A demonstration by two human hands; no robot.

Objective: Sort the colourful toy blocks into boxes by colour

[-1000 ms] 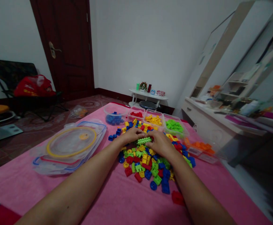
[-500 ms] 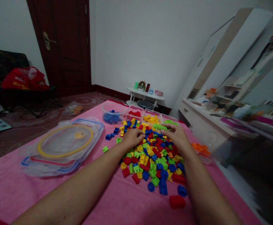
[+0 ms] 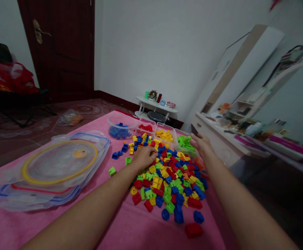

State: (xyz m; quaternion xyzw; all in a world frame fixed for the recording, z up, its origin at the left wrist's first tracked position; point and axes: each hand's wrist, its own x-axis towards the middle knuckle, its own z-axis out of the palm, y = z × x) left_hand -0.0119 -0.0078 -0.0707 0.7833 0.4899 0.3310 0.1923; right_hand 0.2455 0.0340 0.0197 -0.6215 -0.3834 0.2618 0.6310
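Note:
A mixed heap of coloured toy building blocks (image 3: 167, 178) spreads over the pink tablecloth (image 3: 138, 227). My left hand (image 3: 144, 158) rests on the heap's left side, its fingers curled down; whatever they hold is hidden. At the right edge of the clear box of green blocks (image 3: 185, 141) is my right hand (image 3: 203, 145), its fingers apart and nothing seen in them. Beside that box stand a box of yellow blocks (image 3: 164, 134), a box of red blocks (image 3: 145, 128) and a round tub of blue blocks (image 3: 120, 131). Orange blocks (image 3: 198, 162) show partly behind my right hand.
Stacked clear plastic lids (image 3: 60, 163) lie on the left of the table. Beyond the far edge stands a small white shelf (image 3: 156, 105) with ornaments. A cluttered white dresser (image 3: 219, 128) is on the right, a dark red door (image 3: 60, 48) at the back left.
My right hand has moved right from the long green block, which now lies in the green box, fuller than before. My left hand stays on the heap. The view has shifted slightly.

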